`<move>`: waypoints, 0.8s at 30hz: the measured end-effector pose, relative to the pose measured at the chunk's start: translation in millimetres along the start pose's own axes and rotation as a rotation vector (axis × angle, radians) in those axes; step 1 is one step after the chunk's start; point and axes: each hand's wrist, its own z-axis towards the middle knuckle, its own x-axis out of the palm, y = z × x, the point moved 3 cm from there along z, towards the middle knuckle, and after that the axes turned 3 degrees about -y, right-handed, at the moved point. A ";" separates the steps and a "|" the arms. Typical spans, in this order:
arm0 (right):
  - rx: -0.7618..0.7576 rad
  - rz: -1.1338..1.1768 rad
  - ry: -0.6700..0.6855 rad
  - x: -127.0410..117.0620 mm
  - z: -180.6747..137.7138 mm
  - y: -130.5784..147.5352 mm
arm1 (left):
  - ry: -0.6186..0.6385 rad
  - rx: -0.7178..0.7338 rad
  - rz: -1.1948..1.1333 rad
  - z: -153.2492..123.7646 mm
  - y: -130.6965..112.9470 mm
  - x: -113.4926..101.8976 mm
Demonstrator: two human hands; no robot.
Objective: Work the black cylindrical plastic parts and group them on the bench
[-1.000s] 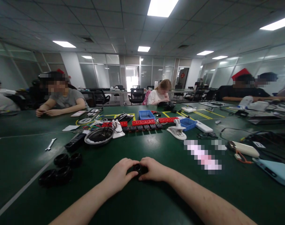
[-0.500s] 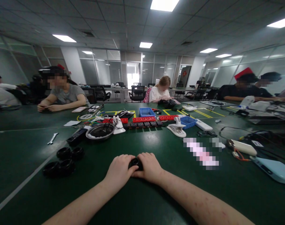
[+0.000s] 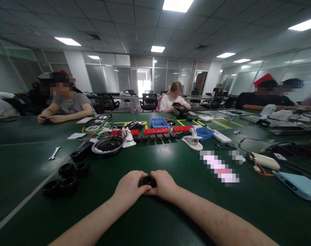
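Between my two hands is a small black round part (image 3: 148, 181) with a hollow centre, low over the green table. My left hand (image 3: 131, 184) grips its left side, thumb at the near edge and fingers curled over the far side. On the opposite side my right hand (image 3: 163, 183) closes around it, the thumbs nearly meeting in front. The fingers cover much of the part, so its full shape is hidden. Several shiny black ring-shaped parts (image 3: 69, 184) sit in a cluster on the table to the left.
Beyond the cluster lie a wrench (image 3: 54, 153), a black box-like device (image 3: 81, 151) and a round metal pan (image 3: 108, 146). Red socket strips (image 3: 156, 131), blue trays (image 3: 204, 133) and a white clip stand (image 3: 193, 140) lie ahead. Power banks (image 3: 266, 161) are right. Co-workers (image 3: 68, 102) sit across.
The view has turned slightly, shifting the table's things a little left. Both hands stay around the black part with almost the same grip. The person opposite has raised a dark object.
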 end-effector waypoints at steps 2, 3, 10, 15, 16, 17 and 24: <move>0.022 -0.060 -0.053 0.7 -1.8 5.5 | -0.058 -0.035 0.052 -1.8 -2.2 1.1; 0.019 -0.074 -0.067 0.6 -2.6 7.1 | -0.067 -0.036 0.069 -2.4 -3.2 1.0; -0.179 0.124 0.118 -8.2 -1.5 -2.7 | 0.055 0.073 -0.058 1.3 2.7 -5.9; -0.190 0.166 0.176 -10.0 2.3 -12.9 | 0.125 0.168 -0.124 2.2 5.1 -9.7; -0.179 0.163 0.170 -8.4 2.4 -13.2 | 0.133 0.166 -0.126 1.7 4.3 -10.1; -0.168 0.163 0.166 -6.4 2.1 -12.7 | 0.138 0.160 -0.125 1.1 3.3 -10.2; -0.003 -0.090 -0.067 2.0 -2.4 4.3 | -0.077 -0.003 0.061 -4.0 -3.0 -4.8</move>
